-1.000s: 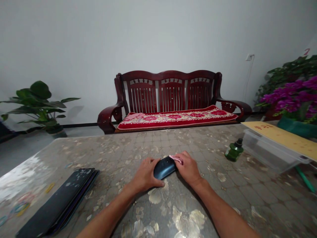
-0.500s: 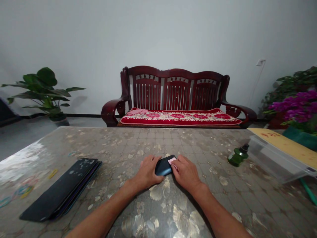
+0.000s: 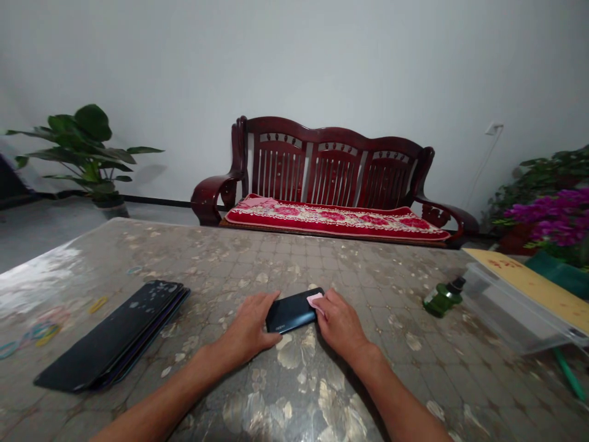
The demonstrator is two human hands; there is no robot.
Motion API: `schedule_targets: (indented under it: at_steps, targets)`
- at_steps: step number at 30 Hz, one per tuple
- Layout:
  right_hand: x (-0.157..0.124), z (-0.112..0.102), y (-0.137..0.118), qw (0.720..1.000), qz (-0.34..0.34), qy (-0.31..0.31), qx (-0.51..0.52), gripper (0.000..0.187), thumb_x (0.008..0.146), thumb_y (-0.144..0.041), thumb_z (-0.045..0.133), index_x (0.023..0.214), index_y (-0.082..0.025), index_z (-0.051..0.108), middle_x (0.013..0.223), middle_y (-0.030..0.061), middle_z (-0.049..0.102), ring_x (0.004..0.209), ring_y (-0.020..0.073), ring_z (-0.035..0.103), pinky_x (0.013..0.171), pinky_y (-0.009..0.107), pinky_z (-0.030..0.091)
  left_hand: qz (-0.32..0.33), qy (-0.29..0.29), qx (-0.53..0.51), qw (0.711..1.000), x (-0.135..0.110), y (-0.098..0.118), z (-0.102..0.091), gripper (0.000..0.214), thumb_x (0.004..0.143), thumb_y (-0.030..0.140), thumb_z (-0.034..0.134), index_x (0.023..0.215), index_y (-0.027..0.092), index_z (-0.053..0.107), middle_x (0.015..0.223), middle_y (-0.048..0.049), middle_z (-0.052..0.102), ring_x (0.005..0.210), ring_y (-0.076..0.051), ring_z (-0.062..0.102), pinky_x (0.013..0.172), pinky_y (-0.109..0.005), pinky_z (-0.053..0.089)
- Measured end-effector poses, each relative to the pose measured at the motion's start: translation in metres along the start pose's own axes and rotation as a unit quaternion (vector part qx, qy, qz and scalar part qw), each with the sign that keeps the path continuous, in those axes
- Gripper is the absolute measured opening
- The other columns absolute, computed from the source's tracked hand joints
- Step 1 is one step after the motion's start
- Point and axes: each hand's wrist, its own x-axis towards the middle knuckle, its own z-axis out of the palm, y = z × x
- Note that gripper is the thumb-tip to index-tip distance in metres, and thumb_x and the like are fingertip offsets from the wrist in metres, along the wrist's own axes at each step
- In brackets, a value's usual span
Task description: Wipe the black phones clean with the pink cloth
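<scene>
A dark blue smartphone lies back side up on the patterned tablecloth, between my two hands. My left hand grips its left end, thumb along the near edge and fingers at the far edge. At the phone's other end, my right hand pinches a small pink cloth against the back, near the upper right corner. Part of the cloth is hidden under my fingers.
To the left lie a thick black folder-like stack and several coloured rubber bands. A green spray bottle stands at right beside a clear plastic box with a yellow board on top. A wooden bench is behind the table.
My left hand has shifted left to the phone's end, uncovering more of its back. The pink cloth and right hand have stayed near the right end. The view has tilted slightly.
</scene>
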Motion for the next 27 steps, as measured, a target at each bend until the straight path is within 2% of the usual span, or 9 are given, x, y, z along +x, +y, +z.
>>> schedule_targets:
  at_steps: [5, 11, 16, 22, 27]
  targets:
    - [-0.0003, -0.0026, -0.0030, 0.999, 0.030, 0.013, -0.015, 0.027, 0.092, -0.010, 0.050, 0.103, -0.024, 0.071, 0.092, 0.0054, 0.061, 0.084, 0.0186, 0.059, 0.075, 0.027, 0.045, 0.005, 0.011, -0.030, 0.999, -0.0002, -0.0026, 0.0017, 0.075, 0.067, 0.023, 0.073, 0.138, 0.020, 0.052, 0.132, -0.0122, 0.061, 0.122, -0.033, 0.053, 0.108, -0.044, 0.038]
    - [-0.0016, -0.0056, -0.0058, 0.999, -0.023, -0.019, -0.015, 0.027, 0.092, -0.009, 0.051, 0.104, -0.023, 0.071, 0.093, 0.0055, 0.061, 0.089, 0.0189, 0.060, 0.076, 0.026, 0.045, -0.011, 0.014, -0.037, 0.999, -0.0013, -0.0004, 0.0019, 0.077, 0.066, 0.023, 0.075, 0.138, 0.019, 0.052, 0.133, -0.0138, 0.061, 0.123, -0.033, 0.053, 0.108, -0.045, 0.040]
    - [-0.0049, -0.0049, 0.0030, 0.999, 0.005, 0.015, -0.033, 0.026, 0.088, -0.008, 0.052, 0.099, -0.022, 0.071, 0.089, 0.0052, 0.061, 0.082, 0.0178, 0.059, 0.073, 0.026, 0.044, -0.011, 0.023, -0.041, 0.999, -0.0011, 0.0000, 0.0032, 0.077, 0.066, 0.024, 0.075, 0.138, 0.020, 0.051, 0.133, -0.0132, 0.062, 0.124, -0.033, 0.054, 0.108, -0.045, 0.040]
    - [-0.0077, -0.0041, -0.0054, 0.998, -0.056, -0.008, 0.008, 0.029, 0.086, -0.007, 0.051, 0.100, -0.022, 0.070, 0.089, 0.0042, 0.060, 0.084, 0.0171, 0.059, 0.072, 0.025, 0.043, -0.007, 0.036, -0.044, 0.998, -0.0006, -0.0003, 0.0044, 0.076, 0.064, 0.025, 0.075, 0.137, 0.020, 0.052, 0.132, -0.0133, 0.062, 0.122, -0.034, 0.055, 0.108, -0.046, 0.041]
    - [-0.0081, -0.0056, -0.0043, 1.000, 0.004, 0.008, -0.018, 0.027, 0.089, -0.009, 0.052, 0.103, -0.024, 0.070, 0.090, 0.0041, 0.061, 0.081, 0.0172, 0.059, 0.072, 0.026, 0.043, -0.011, 0.040, -0.049, 0.998, 0.0005, -0.0005, 0.0052, 0.077, 0.063, 0.027, 0.076, 0.136, 0.022, 0.053, 0.129, -0.0119, 0.064, 0.121, -0.034, 0.055, 0.106, -0.046, 0.041]
